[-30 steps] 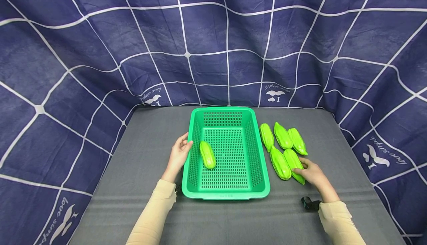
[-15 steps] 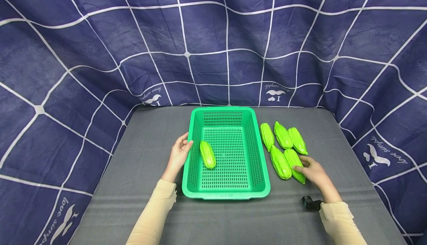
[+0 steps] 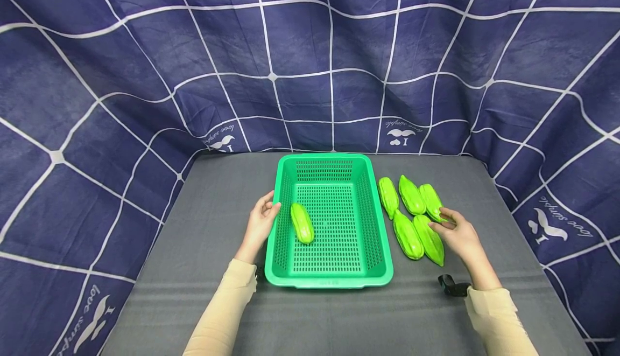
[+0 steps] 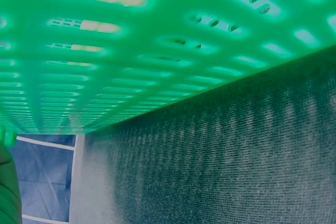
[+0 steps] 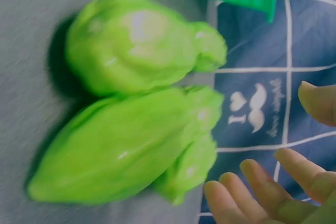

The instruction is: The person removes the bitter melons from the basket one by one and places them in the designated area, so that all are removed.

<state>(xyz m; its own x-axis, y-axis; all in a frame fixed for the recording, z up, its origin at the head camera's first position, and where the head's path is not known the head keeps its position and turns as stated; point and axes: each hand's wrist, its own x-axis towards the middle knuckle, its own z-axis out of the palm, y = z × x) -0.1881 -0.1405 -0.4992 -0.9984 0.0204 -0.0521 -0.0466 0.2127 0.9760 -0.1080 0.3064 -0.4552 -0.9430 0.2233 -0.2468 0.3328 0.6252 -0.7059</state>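
Note:
My left hand grips the left rim of a green plastic basket, its thumb over the edge. A bright green, ridged gourd with tapered ends lies inside the basket, toward its left wall. Right of the basket, several similar gourds lie close together on the grey cloth. Over the right side of this group, my right hand hovers with spread, loosely bent fingers and holds nothing. In the right wrist view, its fingertips are apart from the nearest gourd. Only a sliver of the left hand shows in the left wrist view.
A grey cloth covers the table. Behind and beside it hangs a dark blue curtain with white grid lines. A small black device sits at the right wrist.
My right hand has let go of the front right gourd and risen up and away from it; that gourd now shows a smoother, pointed side. The left hand keeps its place.

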